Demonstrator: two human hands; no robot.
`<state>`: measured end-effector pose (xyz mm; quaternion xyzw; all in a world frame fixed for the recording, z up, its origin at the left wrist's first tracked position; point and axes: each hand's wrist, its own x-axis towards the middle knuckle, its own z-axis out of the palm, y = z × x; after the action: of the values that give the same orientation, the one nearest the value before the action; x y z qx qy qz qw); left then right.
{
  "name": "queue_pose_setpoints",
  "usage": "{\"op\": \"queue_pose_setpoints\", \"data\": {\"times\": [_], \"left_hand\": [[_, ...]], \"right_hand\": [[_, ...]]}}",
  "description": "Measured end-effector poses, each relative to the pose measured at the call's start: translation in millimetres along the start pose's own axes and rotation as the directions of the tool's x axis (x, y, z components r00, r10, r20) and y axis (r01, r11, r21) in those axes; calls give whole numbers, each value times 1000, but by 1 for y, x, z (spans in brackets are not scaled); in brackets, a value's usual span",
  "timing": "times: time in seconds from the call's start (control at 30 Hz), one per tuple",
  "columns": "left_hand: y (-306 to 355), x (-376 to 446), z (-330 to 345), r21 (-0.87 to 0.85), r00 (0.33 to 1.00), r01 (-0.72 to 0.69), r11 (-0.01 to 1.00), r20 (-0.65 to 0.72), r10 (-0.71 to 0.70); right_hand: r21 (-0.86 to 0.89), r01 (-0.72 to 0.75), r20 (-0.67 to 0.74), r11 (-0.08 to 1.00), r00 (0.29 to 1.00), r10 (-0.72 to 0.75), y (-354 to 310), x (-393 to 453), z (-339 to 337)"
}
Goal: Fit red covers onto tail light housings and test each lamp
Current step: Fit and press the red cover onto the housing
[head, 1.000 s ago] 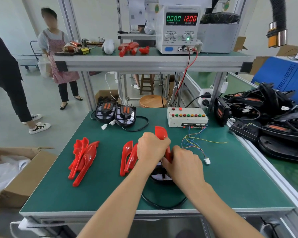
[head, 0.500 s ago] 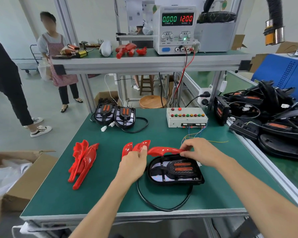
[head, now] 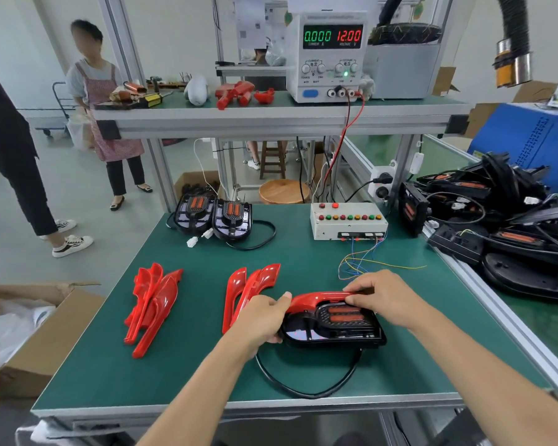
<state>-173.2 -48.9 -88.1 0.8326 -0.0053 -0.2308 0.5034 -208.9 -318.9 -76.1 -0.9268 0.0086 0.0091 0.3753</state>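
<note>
Fingers of the left hand (head: 264, 317) are curling around the housing (head: 334, 326) and one cover (head: 319, 299) end; the right hand (head: 384, 300) is pinching the cover's other end. Beyond the fingertips, a power supply (head: 327, 56) is reading "0.000" and "12.00". Left of them, an open cardboard box (head: 58, 329) is holding white plastic.

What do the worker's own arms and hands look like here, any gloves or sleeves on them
Both forearms are bare as far as the view shows: no sleeves in sight. The left hand and right hand wear no gloves. No watch, ring or wristband shows on either, and no cable or marking runs along the arms.
</note>
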Motion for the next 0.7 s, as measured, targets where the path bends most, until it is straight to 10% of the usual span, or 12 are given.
{"op": "queue_pose_setpoints", "data": {"times": [0.7], "left_hand": [[-15,-11,30,-309,916,-399,863,-181,358]], "right_hand": [[168,121,-234,978,969,-80,11,-23,24]]}}
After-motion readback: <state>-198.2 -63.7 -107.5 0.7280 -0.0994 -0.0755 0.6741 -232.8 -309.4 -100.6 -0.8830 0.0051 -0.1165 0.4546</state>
